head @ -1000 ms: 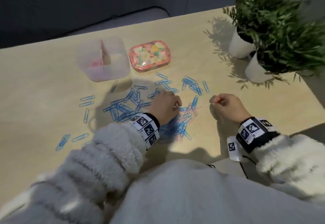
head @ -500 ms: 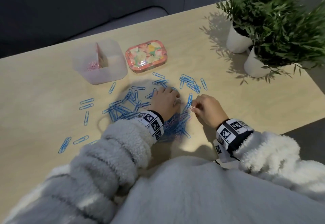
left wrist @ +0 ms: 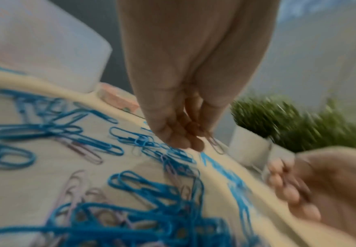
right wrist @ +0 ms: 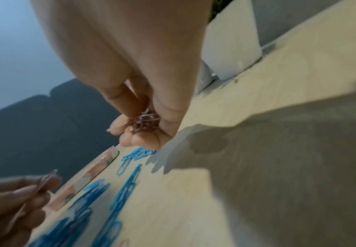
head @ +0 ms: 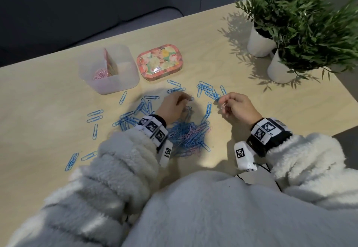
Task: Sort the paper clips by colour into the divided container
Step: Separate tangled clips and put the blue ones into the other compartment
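A mixed pile of blue and pink paper clips (head: 188, 136) lies on the table, with loose blue clips (head: 206, 89) scattered around it. My left hand (head: 187, 101) hovers at the pile's far edge and pinches one pink clip (left wrist: 215, 144) between thumb and fingers. My right hand (head: 222, 104), to the right of the pile, curls around a small bunch of pink clips (right wrist: 147, 121). The divided container (head: 126, 83) stands at the far left, with pink clips (head: 100, 74) in its left compartment. What its right compartment holds is hidden.
A flowered tin (head: 159, 61) sits just right of the container. Two white pots with green plants (head: 258, 45) (head: 279, 72) stand at the far right. The table's near edge (head: 344, 132) runs close behind my right wrist.
My right hand has drawn back from the pile, to the right and a little farther away, with the pink clips in it. My left hand has stayed at the pile's far edge.
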